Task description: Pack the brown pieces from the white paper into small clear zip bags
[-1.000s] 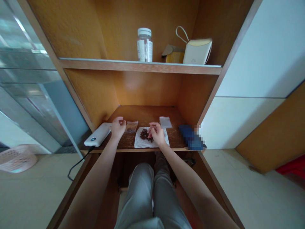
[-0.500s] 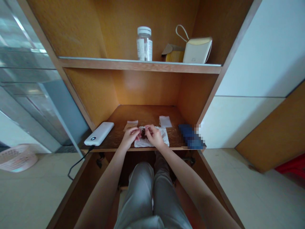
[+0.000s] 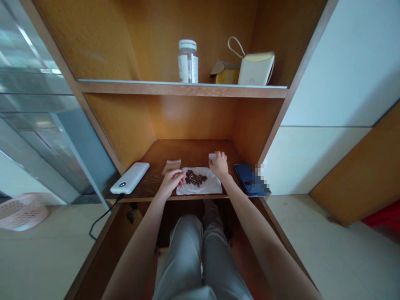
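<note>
Brown capsule-like pieces [image 3: 196, 178] lie in a loose heap on a white crumpled sheet [image 3: 212, 188] at the shelf's front. My left hand [image 3: 172, 181] is at the heap's left edge, its fingers curled and fingertips together; whatever they pinch is too small to make out. On the right, my right hand [image 3: 219, 164] is over a small clear zip bag [image 3: 212, 156], fingers bent around its near part and covering most of it. A second zip bag [image 3: 172, 165], looking brownish against the wood, lies flat behind my left hand.
A white power bank [image 3: 130, 178] with a black cable stands left of the sheet, a dark phone [image 3: 248, 177] right. On the upper shelf are a clear bottle [image 3: 188, 62], a yellow box [image 3: 226, 74] and a cream device [image 3: 256, 68] with a strap. A pink basket [image 3: 23, 211] is on the floor.
My right hand has moved from the brown pieces to the right and back, onto the zip bag. The heap now shows uncovered. My left hand has barely moved.
</note>
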`<action>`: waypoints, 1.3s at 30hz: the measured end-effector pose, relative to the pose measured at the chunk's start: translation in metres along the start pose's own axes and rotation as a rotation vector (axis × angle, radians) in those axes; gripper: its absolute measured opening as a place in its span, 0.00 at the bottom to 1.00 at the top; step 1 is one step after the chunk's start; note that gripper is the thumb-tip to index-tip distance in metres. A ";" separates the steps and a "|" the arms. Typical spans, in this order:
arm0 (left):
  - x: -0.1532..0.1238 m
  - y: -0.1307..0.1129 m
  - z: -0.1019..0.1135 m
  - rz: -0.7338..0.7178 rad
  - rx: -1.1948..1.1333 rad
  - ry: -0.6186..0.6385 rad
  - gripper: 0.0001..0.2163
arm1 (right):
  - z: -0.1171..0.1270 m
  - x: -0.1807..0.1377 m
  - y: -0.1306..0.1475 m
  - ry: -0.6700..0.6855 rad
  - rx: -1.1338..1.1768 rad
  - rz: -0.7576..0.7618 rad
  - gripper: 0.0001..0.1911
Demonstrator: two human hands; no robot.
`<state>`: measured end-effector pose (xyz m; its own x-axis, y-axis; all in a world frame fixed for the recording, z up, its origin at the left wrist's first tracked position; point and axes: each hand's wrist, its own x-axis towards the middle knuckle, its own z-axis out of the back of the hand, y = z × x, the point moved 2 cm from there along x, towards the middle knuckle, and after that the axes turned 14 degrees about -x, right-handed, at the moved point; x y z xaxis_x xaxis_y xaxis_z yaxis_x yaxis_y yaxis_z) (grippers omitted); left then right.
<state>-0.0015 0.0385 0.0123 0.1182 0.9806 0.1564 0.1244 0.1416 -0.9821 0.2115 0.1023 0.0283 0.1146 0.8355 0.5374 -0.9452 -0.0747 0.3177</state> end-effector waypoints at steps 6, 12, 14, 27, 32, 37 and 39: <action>-0.001 -0.003 -0.001 -0.002 0.000 0.001 0.10 | -0.016 0.007 -0.015 0.115 -0.074 -0.027 0.20; -0.004 -0.005 -0.002 -0.012 -0.022 -0.007 0.10 | -0.027 0.012 -0.022 0.006 0.043 -0.029 0.18; -0.004 -0.006 -0.003 -0.016 -0.030 -0.005 0.10 | -0.029 0.015 -0.025 -0.014 0.088 -0.026 0.15; -0.003 -0.004 -0.003 -0.013 -0.041 -0.007 0.11 | 0.014 0.002 -0.011 -0.287 0.672 -0.212 0.12; -0.005 -0.007 -0.004 -0.001 -0.056 -0.010 0.10 | 0.014 -0.021 0.015 -0.250 0.894 -0.101 0.09; -0.007 -0.012 -0.005 -0.081 -0.089 -0.091 0.11 | 0.012 -0.034 0.019 -0.207 0.783 0.053 0.09; -0.007 -0.015 -0.005 -0.147 -0.097 -0.142 0.10 | 0.015 -0.038 0.020 -0.202 0.714 0.137 0.10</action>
<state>0.0007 0.0292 0.0266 -0.0476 0.9606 0.2740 0.2254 0.2775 -0.9339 0.1930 0.0610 0.0265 0.1287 0.6826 0.7194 -0.5348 -0.5631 0.6300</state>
